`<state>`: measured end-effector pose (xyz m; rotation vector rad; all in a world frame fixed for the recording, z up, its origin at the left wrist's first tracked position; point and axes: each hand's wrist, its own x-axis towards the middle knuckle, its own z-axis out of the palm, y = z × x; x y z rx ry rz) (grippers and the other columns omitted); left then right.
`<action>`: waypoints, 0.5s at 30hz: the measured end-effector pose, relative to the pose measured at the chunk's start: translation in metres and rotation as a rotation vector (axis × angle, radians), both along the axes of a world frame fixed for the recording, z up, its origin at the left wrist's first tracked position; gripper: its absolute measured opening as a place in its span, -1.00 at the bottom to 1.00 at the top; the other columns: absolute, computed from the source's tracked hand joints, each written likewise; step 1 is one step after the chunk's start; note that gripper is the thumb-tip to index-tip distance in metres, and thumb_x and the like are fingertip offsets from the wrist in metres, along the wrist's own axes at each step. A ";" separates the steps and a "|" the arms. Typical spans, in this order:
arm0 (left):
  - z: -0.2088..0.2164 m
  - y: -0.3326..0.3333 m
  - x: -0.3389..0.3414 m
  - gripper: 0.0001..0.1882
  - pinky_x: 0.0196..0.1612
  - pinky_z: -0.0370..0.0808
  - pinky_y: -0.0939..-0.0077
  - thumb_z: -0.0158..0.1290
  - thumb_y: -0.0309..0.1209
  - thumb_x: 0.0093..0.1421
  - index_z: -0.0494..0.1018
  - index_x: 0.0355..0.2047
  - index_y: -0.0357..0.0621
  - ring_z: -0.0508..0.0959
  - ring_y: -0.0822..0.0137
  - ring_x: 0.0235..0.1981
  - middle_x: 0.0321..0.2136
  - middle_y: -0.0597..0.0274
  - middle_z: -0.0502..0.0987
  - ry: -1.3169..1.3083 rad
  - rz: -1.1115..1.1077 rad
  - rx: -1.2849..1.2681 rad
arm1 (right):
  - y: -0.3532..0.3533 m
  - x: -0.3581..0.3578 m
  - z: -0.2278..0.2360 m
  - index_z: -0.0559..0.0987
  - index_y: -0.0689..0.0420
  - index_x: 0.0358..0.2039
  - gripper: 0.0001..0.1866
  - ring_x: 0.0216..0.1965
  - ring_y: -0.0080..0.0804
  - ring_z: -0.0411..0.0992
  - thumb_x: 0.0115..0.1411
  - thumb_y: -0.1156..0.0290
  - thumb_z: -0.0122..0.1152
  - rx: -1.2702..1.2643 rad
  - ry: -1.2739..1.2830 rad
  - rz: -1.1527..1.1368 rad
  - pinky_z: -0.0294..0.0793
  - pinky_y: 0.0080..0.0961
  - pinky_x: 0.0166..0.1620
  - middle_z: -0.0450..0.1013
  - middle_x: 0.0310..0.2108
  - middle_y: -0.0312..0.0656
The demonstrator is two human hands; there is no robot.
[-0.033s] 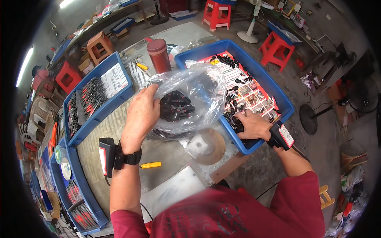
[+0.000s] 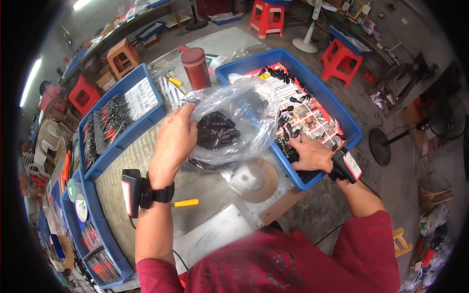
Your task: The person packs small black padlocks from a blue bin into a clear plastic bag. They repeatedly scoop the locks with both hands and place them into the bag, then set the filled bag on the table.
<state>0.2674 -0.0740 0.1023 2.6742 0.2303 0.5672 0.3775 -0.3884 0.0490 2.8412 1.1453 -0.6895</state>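
My left hand (image 2: 177, 134) is closed on the left rim of a clear plastic bag (image 2: 249, 146), holding its mouth open. Inside the bag lies a heap of small black parts (image 2: 216, 131), some with red marks. To the right, my right hand (image 2: 314, 155) reaches into the near corner of a blue tray (image 2: 350, 128). Its fingers curl down around small black parts (image 2: 291, 130), with the fingertips hidden among them. More of these parts are scattered over a printed red and white sheet (image 2: 312, 112) lining the tray.
Behind the bag stands a dark red canister (image 2: 195, 69). A yellow-handled tool (image 2: 186, 203) lies near my left wrist. Left are a blue bin (image 2: 128, 131) of black and red tools and another blue bin (image 2: 97, 215). A round disc (image 2: 264, 181) sits before the bag.
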 end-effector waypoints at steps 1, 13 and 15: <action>0.001 0.000 0.000 -0.66 -0.13 0.41 0.12 -0.04 -0.52 0.07 0.41 -0.10 -0.24 0.49 -0.10 -0.19 -0.26 -0.14 0.50 -0.016 -0.004 -0.006 | 0.003 -0.001 -0.002 0.35 0.12 0.03 -0.35 -0.13 0.16 0.35 -0.06 0.08 0.21 0.030 0.025 -0.015 0.37 -0.20 -0.07 0.34 -0.21 0.21; 0.006 0.000 -0.005 -0.66 -0.13 0.41 0.11 -0.07 -0.52 0.07 0.40 -0.10 -0.21 0.48 -0.14 -0.20 -0.27 -0.15 0.49 0.001 0.001 -0.046 | 0.004 0.017 -0.008 0.57 0.20 -0.33 -0.69 -0.41 -0.10 0.49 -0.16 0.40 0.19 0.439 0.104 -0.182 0.45 -0.32 -0.27 0.50 -0.48 0.08; 0.005 0.001 -0.005 -0.66 -0.13 0.41 0.11 -0.09 -0.52 0.07 0.40 -0.10 -0.22 0.48 -0.13 -0.19 -0.26 -0.15 0.49 0.011 0.001 -0.044 | 0.006 0.023 0.013 0.53 0.25 -0.39 -0.75 -0.45 -0.41 0.43 -0.18 0.51 0.14 0.583 0.122 -0.234 0.41 -0.49 -0.30 0.47 -0.50 -0.16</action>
